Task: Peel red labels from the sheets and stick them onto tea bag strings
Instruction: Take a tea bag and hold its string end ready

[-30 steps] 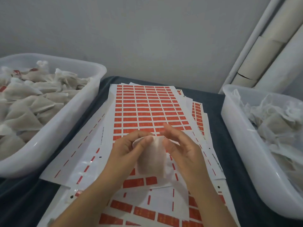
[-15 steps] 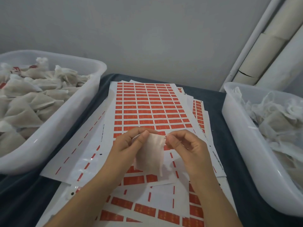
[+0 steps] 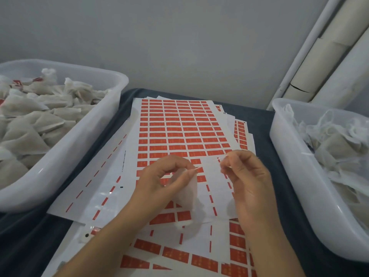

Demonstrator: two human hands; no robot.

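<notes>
A: Both hands are up over the middle of the label sheets. The left hand pinches a tea bag by its top corner between thumb and forefinger, the other fingers curled above it.

B: And the bag hangs down below that pinch, pale and translucent, red labels showing through it.

A: The right hand sits just to the right of the left, fingers curled in, fingertips bunched at the side facing the left hand.

B: Is it holding the string?

A: Looks that way. A thin pale line seems to run between the two sets of fingertips, though it's faint against the white backing, so I can't be certain the right hand has it.

B: Under the hands, what's there?

A: The sheets, stacked and fanned. Beyond the hands the top sheet is full of red labels in tidy rows. Directly beneath and nearer the wrists, many are gone, with only thin red strips and a few whole labels.

B: To the sides?

A: Left of the left hand, a white tub heaped with tea bags, a few red tags among them. Right of the right hand, another white tub of tea bags with loose strings.
</notes>
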